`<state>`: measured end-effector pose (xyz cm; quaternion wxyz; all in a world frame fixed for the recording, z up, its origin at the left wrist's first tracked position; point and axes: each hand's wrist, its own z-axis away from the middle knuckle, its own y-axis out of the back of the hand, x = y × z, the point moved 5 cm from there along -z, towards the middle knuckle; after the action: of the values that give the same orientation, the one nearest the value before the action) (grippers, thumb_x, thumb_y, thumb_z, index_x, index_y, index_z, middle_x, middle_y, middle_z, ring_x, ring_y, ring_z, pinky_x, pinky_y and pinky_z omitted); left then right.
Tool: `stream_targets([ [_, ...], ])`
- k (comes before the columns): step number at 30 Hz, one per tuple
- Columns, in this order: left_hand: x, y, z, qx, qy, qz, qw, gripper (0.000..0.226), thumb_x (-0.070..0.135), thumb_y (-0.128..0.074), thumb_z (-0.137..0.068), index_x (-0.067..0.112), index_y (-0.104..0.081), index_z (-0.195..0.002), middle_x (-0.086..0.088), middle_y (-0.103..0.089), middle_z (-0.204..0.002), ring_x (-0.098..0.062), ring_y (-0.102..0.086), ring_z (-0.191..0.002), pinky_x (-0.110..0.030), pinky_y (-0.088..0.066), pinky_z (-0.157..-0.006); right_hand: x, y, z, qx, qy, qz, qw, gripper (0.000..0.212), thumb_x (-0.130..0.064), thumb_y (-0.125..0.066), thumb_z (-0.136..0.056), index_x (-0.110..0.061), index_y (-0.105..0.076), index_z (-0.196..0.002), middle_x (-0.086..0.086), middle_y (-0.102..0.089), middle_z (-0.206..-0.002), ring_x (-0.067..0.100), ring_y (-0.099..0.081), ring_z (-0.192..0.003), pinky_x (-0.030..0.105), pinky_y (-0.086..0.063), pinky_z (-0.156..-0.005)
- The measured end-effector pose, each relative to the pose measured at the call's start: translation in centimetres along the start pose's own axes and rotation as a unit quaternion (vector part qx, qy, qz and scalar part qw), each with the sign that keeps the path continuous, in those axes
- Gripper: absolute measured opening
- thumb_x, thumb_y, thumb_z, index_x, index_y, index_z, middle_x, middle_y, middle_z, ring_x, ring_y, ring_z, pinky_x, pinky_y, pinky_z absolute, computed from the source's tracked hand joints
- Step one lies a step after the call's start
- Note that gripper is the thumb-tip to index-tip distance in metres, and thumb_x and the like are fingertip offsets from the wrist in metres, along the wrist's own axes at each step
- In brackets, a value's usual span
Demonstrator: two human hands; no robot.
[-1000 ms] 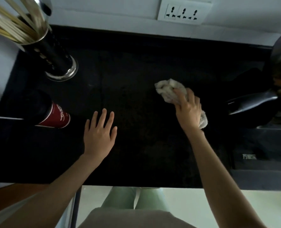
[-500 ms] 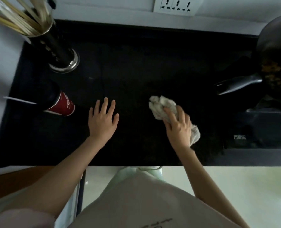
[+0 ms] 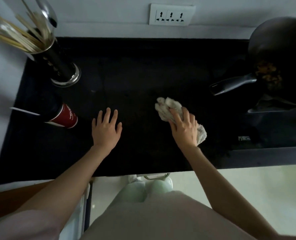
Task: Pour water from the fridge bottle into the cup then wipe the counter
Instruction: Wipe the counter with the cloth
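Note:
A crumpled white cloth (image 3: 167, 107) lies on the black counter (image 3: 135, 75), right of the middle. My right hand (image 3: 183, 129) grips the cloth from above and holds it down against the counter. My left hand (image 3: 106, 129) rests flat on the counter with its fingers spread, holding nothing. A red paper cup (image 3: 64, 116) with white lettering stands at the left, a hand's width from my left hand. No bottle is in view.
A black utensil holder (image 3: 57, 63) with chopsticks and a ladle stands at the back left. A dark wok (image 3: 278, 54) with food sits on the stove (image 3: 273, 129) at the right, its handle (image 3: 233, 84) pointing towards the cloth. A wall socket (image 3: 172, 14) is behind.
My right hand has drawn the cloth across the counter towards the near edge and leftwards, then shifted slightly back. My left hand has stayed flat in place.

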<state>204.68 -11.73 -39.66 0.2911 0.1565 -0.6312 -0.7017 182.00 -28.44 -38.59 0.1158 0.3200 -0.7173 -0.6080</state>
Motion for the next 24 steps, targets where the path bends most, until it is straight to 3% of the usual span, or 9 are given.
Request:
stream_targets([
  [5,0.1,0.1,0.1,-0.001,0.000,0.004,1.000,0.053,0.037,-0.044,-0.097,0.016,-0.038,-0.145,-0.013,-0.034,-0.152,-0.039,-0.030,-0.139,-0.058,-0.031,-0.108,2.6,1.7,7.4,0.004,-0.009,0.024,1.000,0.041,-0.023,-0.067,-0.086,-0.027,-0.059,-0.127,0.014,-0.055,-0.129,0.035,-0.054,-0.102,0.046,-0.048,-0.079],
  [12,0.1,0.3,0.0,-0.021,0.009,-0.007,1.000,0.054,0.041,-0.039,-0.098,0.019,-0.032,-0.148,-0.010,-0.028,-0.155,-0.036,-0.025,-0.142,-0.056,-0.029,-0.111,6.5,2.3,3.1,-0.041,-0.128,0.039,0.990,0.050,-0.036,-0.052,-0.094,-0.031,-0.040,-0.142,0.016,-0.042,-0.139,0.038,-0.047,-0.107,0.052,-0.040,-0.089],
  [16,0.2,0.4,0.0,-0.025,0.012,-0.011,1.000,0.055,0.041,-0.040,-0.098,0.019,-0.032,-0.148,-0.010,-0.028,-0.156,-0.035,-0.025,-0.142,-0.055,-0.029,-0.111,1.7,1.9,4.4,-0.009,-0.068,0.034,0.997,0.059,-0.035,-0.060,-0.090,-0.029,-0.039,-0.145,0.017,-0.053,-0.121,0.036,-0.051,-0.086,0.047,-0.047,-0.073],
  [19,0.3,0.5,0.1,-0.023,0.009,-0.012,1.000,0.054,0.040,-0.042,-0.098,0.018,-0.034,-0.147,-0.011,-0.030,-0.154,-0.036,-0.027,-0.141,-0.055,-0.031,-0.110,-1.9,1.1,3.0,-0.018,0.017,0.028,0.999,0.055,-0.039,-0.062,-0.087,-0.025,-0.048,-0.138,0.013,-0.058,-0.103,0.030,-0.054,-0.074,0.040,-0.049,-0.062],
  [21,0.2,0.4,0.0,-0.020,0.009,-0.018,1.000,0.054,0.040,-0.043,-0.098,0.018,-0.035,-0.146,-0.011,-0.032,-0.154,-0.037,-0.028,-0.141,-0.055,-0.032,-0.109,-3.5,0.5,0.9,-0.022,0.049,0.027,0.998,0.051,-0.040,-0.062,-0.085,-0.023,-0.053,-0.133,0.013,-0.058,-0.101,0.028,-0.057,-0.074,0.040,-0.049,-0.063],
  [24,0.1,0.2,0.0,-0.007,0.009,-0.010,1.000,0.053,0.039,-0.045,-0.097,0.017,-0.039,-0.145,-0.012,-0.035,-0.152,-0.038,-0.031,-0.139,-0.057,-0.033,-0.108,-4.1,0.0,-1.0,-0.033,0.052,0.021,0.998,0.055,-0.040,-0.059,-0.087,-0.022,-0.047,-0.137,0.011,-0.058,-0.102,0.027,-0.057,-0.079,0.041,-0.048,-0.067],
])
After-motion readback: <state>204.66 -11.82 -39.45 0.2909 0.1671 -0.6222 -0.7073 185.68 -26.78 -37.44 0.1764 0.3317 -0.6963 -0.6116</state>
